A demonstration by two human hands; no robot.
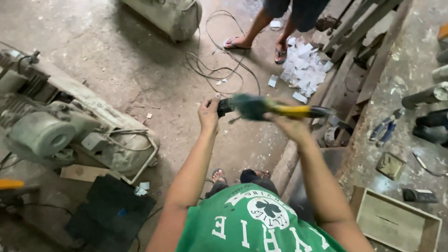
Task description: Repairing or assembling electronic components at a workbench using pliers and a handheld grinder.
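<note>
Both hands are up in front of the chest, over the concrete floor (154, 84), holding one power tool (261, 108). It has a teal body and a yellow-and-black handle and is motion-blurred, so I can't tell what type it is.

Left hand (208, 113) is closed around the dark nose end at the tool's left. Right hand (285, 125) is closed under the yellow handle section, with the fingers hidden by blur. The tool lies roughly horizontal, with its handle pointing right toward the tabletop (401, 84).

My read on doing this well:
- Blur suggests the tool is swinging. Steady it before touching the nose end.
- Left hand sits right at the business end, so keep the right hand's fingers off any trigger while it's there. I can't see a trigger.
- Loose cable (219, 70) snakes across the floor just beyond the hands. I can't tell if it belongs to this tool, so check for slack and snags.
- Another person's feet in sandals (259, 46) stand far centre, near a pile of white scraps (305, 67). Point the nose away from them.
- The wearer's own sandalled feet (233, 177) are directly below, which makes a drop risky.

Compressor (60, 130) sits at left, well apart. Blue-handled pliers (385, 127) and a wooden tray (396, 221) are on the tabletop at right, out of the way.
</note>
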